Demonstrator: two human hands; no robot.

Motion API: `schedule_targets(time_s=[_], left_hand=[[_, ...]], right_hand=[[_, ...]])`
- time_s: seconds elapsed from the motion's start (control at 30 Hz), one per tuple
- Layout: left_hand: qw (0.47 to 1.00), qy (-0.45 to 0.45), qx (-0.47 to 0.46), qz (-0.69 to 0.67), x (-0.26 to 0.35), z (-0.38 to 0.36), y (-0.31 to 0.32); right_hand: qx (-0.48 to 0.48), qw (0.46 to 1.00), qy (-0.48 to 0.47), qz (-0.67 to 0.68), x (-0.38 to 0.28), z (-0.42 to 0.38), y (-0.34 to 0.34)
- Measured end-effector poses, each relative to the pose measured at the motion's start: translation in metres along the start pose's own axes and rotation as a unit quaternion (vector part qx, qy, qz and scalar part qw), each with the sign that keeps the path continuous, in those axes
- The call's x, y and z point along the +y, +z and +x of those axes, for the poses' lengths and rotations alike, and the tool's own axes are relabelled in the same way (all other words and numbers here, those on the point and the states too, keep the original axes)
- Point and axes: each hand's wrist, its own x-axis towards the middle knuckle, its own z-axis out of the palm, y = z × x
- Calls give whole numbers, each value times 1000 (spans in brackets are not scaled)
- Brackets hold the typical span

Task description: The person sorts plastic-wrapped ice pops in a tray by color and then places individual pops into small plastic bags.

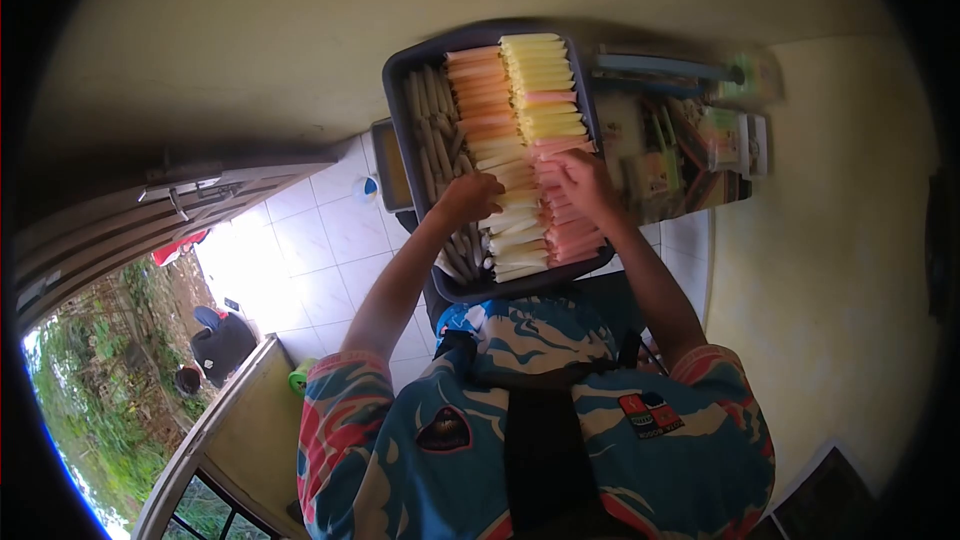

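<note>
Slim packets lay in coloured rows beneath two hands

The slim packets (515,240) filled a deep, dark tub (392,95) with rounded corners and a smooth, thick rim, held low in front of the person's body. They were narrow, tube-like and wrapped in thin, shiny film, with creased surfaces. Pale yellow ones lay stacked crosswise at the far end, orange ones beside them, and cream and pink ones nearer the body. Along the left side, greyish ones stretched lengthwise in a looser layer.

The left hand (470,197) reached over the tub between the greyish and cream packets, its fingers curled inward and fairly close together; whether they gripped a packet could not be told. The right hand (578,183) was over the pink packets, fingers bent and bunched narrowly, its hold equally unclear.

Beside the tub's left edge was a smaller, straight-edged container (391,168). To the right were flat, printed and clear-looking items (690,150), blurred in places. Below spread glossy, pale square tiles (310,230) with faint veining. A smooth, yellowish wall (830,190) rose on the right, and the person wore a soft, patterned blue, cream and red shirt (410,480).
</note>
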Motion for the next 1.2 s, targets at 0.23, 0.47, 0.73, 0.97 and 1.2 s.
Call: schedule_targets(time_s=[0.23, 0.47, 0.73, 0.97, 1.2], left_hand=[[998, 1, 57, -24, -14, -4, 12], [994, -76, 67, -44, -16, -11, 4], [987, -17, 144, -68, -9, -2, 19], [987, 1, 141, -82, -7, -7, 15], [985, -35, 143, -84, -11, 0, 17]], right_hand=[[-147, 974, -84, -149, 11, -19, 70], [-291, 906, -98, -292, -4, -8, 74], [-92, 948, -236, -192, -1, -28, 71], [-140, 990, -13, -32, -9, 18, 17], [-180, 979, -58, -73, 26, 83, 62]])
